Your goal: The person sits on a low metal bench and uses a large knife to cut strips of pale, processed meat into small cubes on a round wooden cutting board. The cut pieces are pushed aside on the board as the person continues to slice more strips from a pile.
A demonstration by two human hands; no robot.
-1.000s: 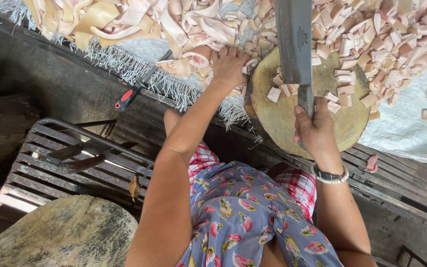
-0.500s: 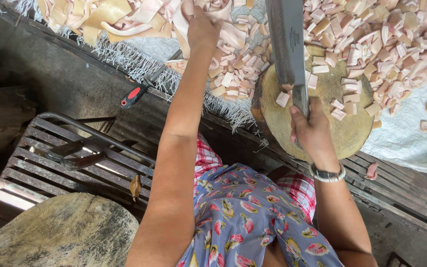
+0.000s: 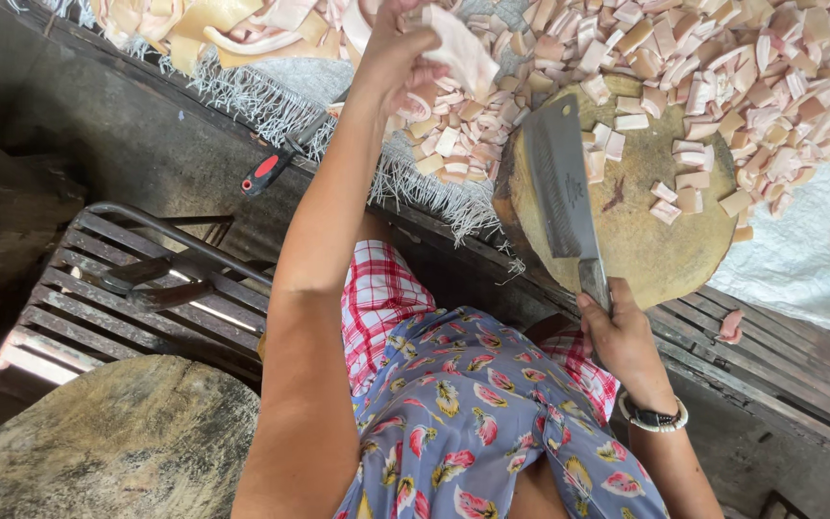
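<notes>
My left hand [image 3: 391,53] is raised at the top of the view and grips a large pale strip of pork skin [image 3: 461,53], lifted over the heap of cut pieces [image 3: 722,58]. My right hand [image 3: 617,332] holds the handle of a broad steel cleaver [image 3: 561,178], whose blade lies across the left part of a round wooden chopping block [image 3: 646,240]. A few small cut cubes [image 3: 679,187] rest on the block. A watch sits on my right wrist.
A white woven sheet with a frayed fringe [image 3: 271,91] carries uncut strips at top left. A red-and-black handled tool [image 3: 276,163] lies at its edge. A slatted metal rack [image 3: 117,298] stands at left, a second round wooden block [image 3: 108,452] at bottom left.
My left hand reached up into the pile and took hold of a large strip. The cleaver tilted and slid to the block's left side; most cut cubes are off the block now.
</notes>
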